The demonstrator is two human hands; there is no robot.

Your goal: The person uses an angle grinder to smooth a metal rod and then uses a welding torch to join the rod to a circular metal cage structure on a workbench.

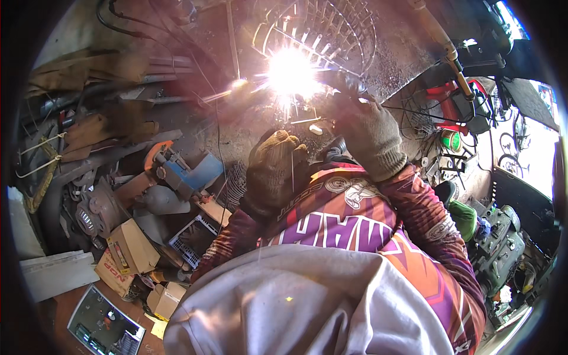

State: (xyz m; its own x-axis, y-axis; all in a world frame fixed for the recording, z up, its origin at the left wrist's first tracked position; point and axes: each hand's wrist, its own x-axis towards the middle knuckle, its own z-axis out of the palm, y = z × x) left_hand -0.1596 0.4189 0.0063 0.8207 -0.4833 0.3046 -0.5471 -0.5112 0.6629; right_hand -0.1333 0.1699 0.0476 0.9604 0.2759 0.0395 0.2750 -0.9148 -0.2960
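Observation:
A blinding white welding arc burns at the lower edge of a round metal grille of curved bars, throwing sparks and smoke. My right hand, in a grey knit glove, is closed round a dark welding electrode holder just right of the glare. The holder's tip and the joint are lost in the light. Below the arc, my left hand is curled in a worn brownish glove. A thin pale line shows by its fingers; whatever they hold is hard to make out. Small bright metal scraps lie between the hands.
At left, a blue and orange machine stands among cardboard boxes, a plastic crate and metal stock. A pole slants at upper right. Beyond it are a red chair-like object and coiled wire. A grey-green machine stands at right.

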